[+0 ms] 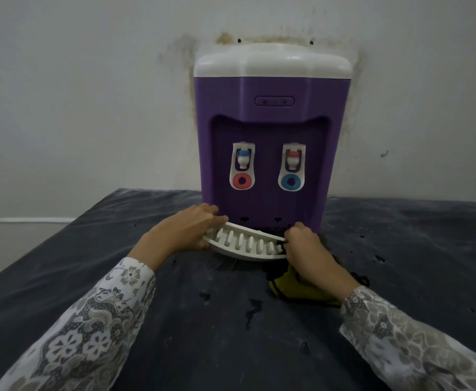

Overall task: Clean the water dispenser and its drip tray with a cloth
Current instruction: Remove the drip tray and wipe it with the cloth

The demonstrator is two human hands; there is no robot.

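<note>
The white slotted drip tray [246,245] is gripped at both ends: its left end by the curled fingers of the left hand [187,228], its right end by the clenched right hand [306,246]. Both arms are stretched forward in patterned lace sleeves [90,328]. The curved plastic tray is held tilted, just in front of the base of the purple, white-topped water dispenser [262,108]. An olive cloth [296,287] lies crumpled under the right wrist on the dark, wet-spotted counter [203,334].
</note>
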